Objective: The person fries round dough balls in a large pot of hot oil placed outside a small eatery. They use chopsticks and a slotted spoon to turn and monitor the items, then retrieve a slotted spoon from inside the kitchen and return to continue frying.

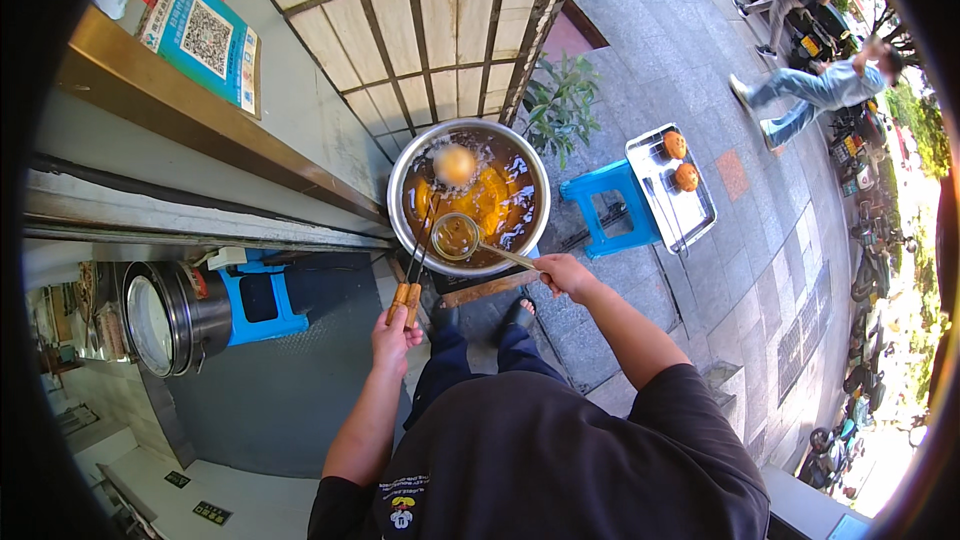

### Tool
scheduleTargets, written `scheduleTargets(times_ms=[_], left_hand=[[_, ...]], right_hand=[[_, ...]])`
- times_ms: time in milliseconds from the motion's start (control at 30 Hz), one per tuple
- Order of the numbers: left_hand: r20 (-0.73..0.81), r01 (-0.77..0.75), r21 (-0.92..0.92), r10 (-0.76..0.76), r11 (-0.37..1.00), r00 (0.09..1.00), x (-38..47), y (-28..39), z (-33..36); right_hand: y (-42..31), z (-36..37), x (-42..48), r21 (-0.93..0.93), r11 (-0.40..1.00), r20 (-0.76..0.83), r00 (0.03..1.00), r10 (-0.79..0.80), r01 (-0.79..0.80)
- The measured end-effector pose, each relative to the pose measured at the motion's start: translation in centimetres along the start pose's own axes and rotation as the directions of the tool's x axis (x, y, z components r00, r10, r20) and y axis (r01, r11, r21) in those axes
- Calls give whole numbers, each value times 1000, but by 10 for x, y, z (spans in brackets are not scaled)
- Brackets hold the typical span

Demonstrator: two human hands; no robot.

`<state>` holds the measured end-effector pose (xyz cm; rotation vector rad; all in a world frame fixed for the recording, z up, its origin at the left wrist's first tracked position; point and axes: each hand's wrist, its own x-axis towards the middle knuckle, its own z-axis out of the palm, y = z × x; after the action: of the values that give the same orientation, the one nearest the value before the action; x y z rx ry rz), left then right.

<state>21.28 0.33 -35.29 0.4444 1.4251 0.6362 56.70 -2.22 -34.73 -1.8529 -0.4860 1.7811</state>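
My left hand [394,341] grips the wooden handles of a pair of long metal-tipped cooking chopsticks [409,300]. Their thin dark rods reach over the near rim of a wide metal pot [543,199] of hot oil. In my right hand [562,275] is the handle of a metal ladle [499,250]; its round bowl is low over the oil or in it, I cannot tell which. A pale golden fried ball [454,164] sits in the far-left part of the pot with bubbles around it. The chopstick tips are near the ball, apparently apart from it.
On the right, a blue plastic stool [646,206] bears a metal tray [679,217] with a rack and two browned balls [675,145]. A tiled wall [442,22] and leafy plant [561,101] stand beyond the pot. Pedestrians [814,90] are on the pavement; a large steel pot [176,319] stands left.
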Motion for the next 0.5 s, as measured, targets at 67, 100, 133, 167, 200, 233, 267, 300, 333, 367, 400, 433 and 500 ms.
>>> scheduleTargets(times_ms=[67, 100, 133, 167, 200, 233, 267, 300, 333, 367, 400, 433, 500], left_hand=[[4, 3, 9, -3, 1000, 1000, 1, -1, -1], [10, 6, 16, -6, 1000, 1000, 1, -1, -1], [-5, 16, 38, -15, 999, 1000, 2, -1, -1], [14, 10, 22, -10, 1000, 1000, 2, -1, -1], [12, 12, 22, -12, 1000, 1000, 2, -1, -1], [-4, 16, 33, -16, 999, 1000, 2, -2, -1], [10, 13, 19, -14, 1000, 1000, 2, -2, -1], [10, 14, 18, -14, 1000, 1000, 2, -2, -1], [-6, 17, 28, -17, 999, 1000, 2, -2, -1], [8, 12, 19, -12, 1000, 1000, 2, -3, -1], [7, 11, 22, -12, 1000, 1000, 2, -4, -1], [-6, 10, 35, -10, 999, 1000, 2, -4, -1], [10, 8, 26, -8, 1000, 1000, 3, -5, -1]], right_hand=[[-3, -5, -3, -20, 1000, -15, 1000, 12, -13], [-4, -8, -5, -4, 1000, -4, 1000, -7, 7], [-6, -11, -7, 1, 1000, 0, 1000, -13, 13], [-9, -14, -9, 7, 1000, 5, 1000, -19, 19], [-12, -17, -10, 7, 999, -3, 999, -41, 41], [-16, -21, -12, 8, 998, -11, 998, -63, 63], [-20, -24, -14, 11, 998, -29, 998, -64, 65], [-24, -27, -15, 12, 993, -48, 992, -113, 113], [-29, -31, -17, 16, 990, -77, 987, -141, 142], [-34, -36, -18, 19, 987, -104, 982, -159, 161], [-39, -42, -20, -34, 983, -123, 975, -186, 183], [-43, -43, -20, -175, 956, -221, 937, -271, 235], [-49, -45, -20, -454, 846, -358, 813, -460, 279]])
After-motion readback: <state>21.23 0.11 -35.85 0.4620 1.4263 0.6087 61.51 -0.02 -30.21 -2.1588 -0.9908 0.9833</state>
